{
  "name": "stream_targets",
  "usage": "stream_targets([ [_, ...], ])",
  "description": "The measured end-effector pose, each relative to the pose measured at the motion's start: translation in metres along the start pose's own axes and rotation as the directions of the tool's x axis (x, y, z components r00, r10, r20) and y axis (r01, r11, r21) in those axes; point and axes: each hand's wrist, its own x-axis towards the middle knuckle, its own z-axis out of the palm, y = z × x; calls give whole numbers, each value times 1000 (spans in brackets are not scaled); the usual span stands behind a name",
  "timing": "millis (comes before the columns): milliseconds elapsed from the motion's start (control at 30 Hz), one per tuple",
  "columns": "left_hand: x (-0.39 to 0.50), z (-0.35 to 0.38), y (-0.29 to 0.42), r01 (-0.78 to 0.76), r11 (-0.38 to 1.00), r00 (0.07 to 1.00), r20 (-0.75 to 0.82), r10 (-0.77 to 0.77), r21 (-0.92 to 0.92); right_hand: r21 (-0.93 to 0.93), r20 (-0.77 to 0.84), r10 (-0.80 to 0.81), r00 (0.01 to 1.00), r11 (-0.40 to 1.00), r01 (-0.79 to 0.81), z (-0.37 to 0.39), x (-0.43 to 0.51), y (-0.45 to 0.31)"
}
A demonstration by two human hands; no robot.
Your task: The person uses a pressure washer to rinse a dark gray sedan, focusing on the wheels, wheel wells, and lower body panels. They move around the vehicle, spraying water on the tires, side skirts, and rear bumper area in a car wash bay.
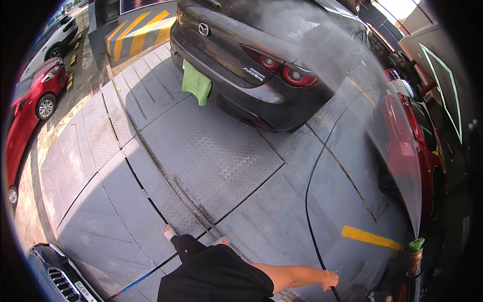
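Note:
My left hand [330,280] is closed around a black hose [310,211], which runs away over the floor. Only a sliver of skin, apparently my right hand [388,298], shows at the bottom edge; its grip is hidden. Close by, at the lower right, a spray gun with a green nozzle [416,244] and brass fitting points upward. White water spray [409,188] fans from it towards the rear side of a dark Mazda car [230,49]. A green cloth [196,83] hangs over the car's rear plate area.
Grey metal floor plates [211,147] with grooves and raised seams lie underfoot. A red car [407,139] stands at the right, another red car [36,94] at the left. The front of a dark car [62,273] is at lower left. A yellow-striped block [141,32] stands behind.

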Motion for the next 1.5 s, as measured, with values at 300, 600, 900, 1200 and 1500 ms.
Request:
stream_targets([
  [300, -275, 77, -138, 190, 982, 786, -599, -154, -2, -23, 119, 149, 982, 989, -147, -13, 12, -82],
  [600, -571, -28, -4, 358, 927, 608, -725, -324, -114, 219, 95, -190, 977, 961, 166, 79, 119, -132],
  [900, -737, 14, 121, 353, 838, 703, -473, -532, -417, 125, 27, -163, 986, 979, 159, 123, 124, -249],
  [1200, -858, -23, 200, 10, 833, 717, -577, -392, -553, 107, 88, -245, 965, 966, 236, 156, 100, -363],
  [1500, -1021, -17, 193, 116, 801, 238, -766, -597, -588, 313, 455, -285, 844, 938, 148, 269, 68, -459],
])
